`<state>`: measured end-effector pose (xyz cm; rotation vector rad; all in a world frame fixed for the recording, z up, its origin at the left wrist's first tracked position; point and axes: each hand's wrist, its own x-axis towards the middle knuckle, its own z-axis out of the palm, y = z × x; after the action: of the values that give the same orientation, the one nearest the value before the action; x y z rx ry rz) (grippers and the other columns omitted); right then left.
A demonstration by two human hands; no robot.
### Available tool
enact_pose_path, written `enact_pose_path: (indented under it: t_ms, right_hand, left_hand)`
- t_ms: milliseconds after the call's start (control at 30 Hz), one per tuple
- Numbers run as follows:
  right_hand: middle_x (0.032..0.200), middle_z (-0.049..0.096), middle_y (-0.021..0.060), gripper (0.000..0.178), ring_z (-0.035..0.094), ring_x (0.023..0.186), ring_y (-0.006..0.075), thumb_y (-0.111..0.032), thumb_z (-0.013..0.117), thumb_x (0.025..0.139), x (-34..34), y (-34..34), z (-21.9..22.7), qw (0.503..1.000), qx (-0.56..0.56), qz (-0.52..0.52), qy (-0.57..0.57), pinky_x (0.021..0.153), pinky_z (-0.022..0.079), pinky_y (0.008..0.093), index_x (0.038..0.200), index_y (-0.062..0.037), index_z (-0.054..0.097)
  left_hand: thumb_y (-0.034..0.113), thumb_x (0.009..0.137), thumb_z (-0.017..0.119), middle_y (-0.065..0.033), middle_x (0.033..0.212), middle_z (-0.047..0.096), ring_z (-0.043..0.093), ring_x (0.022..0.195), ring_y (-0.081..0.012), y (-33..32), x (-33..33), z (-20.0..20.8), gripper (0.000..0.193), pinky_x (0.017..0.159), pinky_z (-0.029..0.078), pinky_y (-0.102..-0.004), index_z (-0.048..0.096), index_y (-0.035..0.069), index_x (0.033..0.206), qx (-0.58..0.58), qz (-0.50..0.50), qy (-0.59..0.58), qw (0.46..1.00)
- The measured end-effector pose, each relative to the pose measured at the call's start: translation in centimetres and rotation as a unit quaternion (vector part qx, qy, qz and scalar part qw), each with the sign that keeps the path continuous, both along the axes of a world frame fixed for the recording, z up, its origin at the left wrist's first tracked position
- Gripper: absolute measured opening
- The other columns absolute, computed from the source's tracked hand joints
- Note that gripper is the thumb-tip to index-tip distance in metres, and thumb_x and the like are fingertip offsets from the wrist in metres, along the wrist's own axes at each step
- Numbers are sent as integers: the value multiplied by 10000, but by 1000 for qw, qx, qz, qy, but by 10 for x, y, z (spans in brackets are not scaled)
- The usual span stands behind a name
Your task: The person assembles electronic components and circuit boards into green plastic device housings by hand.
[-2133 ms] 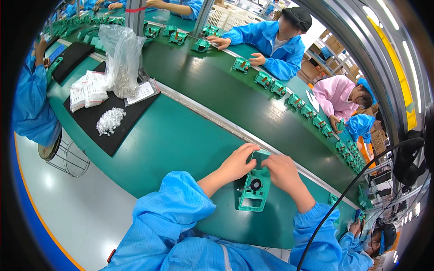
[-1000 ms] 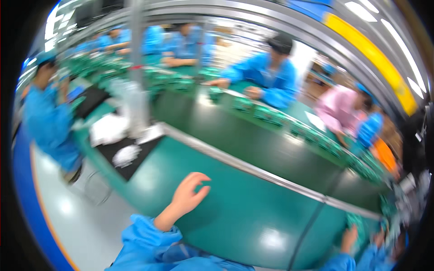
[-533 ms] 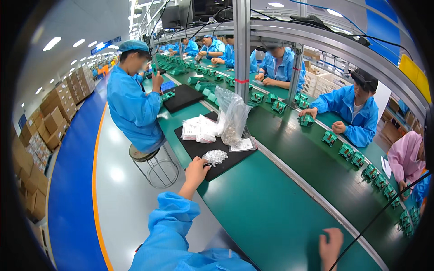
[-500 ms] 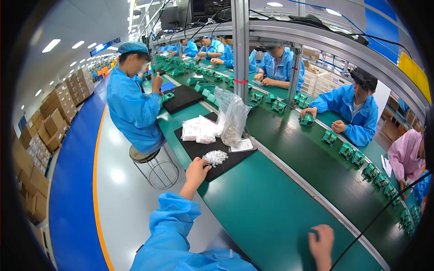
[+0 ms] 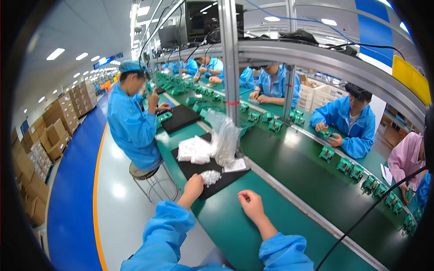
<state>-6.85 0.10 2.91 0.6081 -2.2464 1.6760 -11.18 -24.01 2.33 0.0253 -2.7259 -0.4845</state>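
Note:
My left hand (image 5: 194,186) is at the near left edge of a pile of small clear-white plastic pieces (image 5: 211,177). Its fingers are curled together, and whatever they may pinch is hidden. The pile lies on a black mat (image 5: 205,192). Over the green bench (image 5: 235,221), to the right of the mat, is my right hand (image 5: 251,203). Its fingers are bent in towards the thumb; anything between them is too small to make out. Beyond the pile are white plastic packets (image 5: 194,150) and an upright clear plastic bag (image 5: 224,140) with small pieces in its bottom.
A metal upright (image 5: 229,67) and a rail divide my bench from the belt (image 5: 289,169), where green assemblies (image 5: 344,165) stand in a row. A co-worker (image 5: 133,122) sits at the left, another (image 5: 348,119) across the belt. A black cable (image 5: 361,217) hangs at the right.
My right hand has come up and left from the lower right, its fingers now bent in. My left hand stays by the pile. The co-worker across has lifted a green assembly.

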Motion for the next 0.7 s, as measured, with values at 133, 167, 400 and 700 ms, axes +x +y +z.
enact_pose_path:
  t_ms: [133,167,400,700]
  right_hand:
    - [655,597,63,83,550,578,108,-77,567,739,-2,5,-12,998,-52,-44,-4,554,439,236,772,-5,592]
    - [655,597,63,83,550,578,108,-77,567,739,-3,6,-12,997,-56,-46,2,554,439,236,772,-5,592]
    - [671,570,27,111,516,557,86,-80,570,744,-18,7,-16,988,-130,-70,-34,535,423,213,838,-23,583]
    - [857,525,92,216,513,698,185,-35,573,677,-46,87,14,964,-132,-215,78,561,423,249,893,-31,569]
  left_hand:
    - [125,760,502,-129,841,496,526,777,-319,3,9,2,90,662,425,-424,512,38,783,-7,7,-14,1000]
    - [120,757,511,-131,826,495,523,778,-323,3,11,0,82,651,420,-424,507,38,766,0,10,4,1000]
    - [48,792,504,12,692,485,484,602,-79,55,3,21,27,528,397,-227,510,57,816,551,-74,47,830]
    - [125,860,432,-58,899,543,522,836,-139,244,-13,1,149,756,427,-279,491,23,952,843,-131,-255,456]
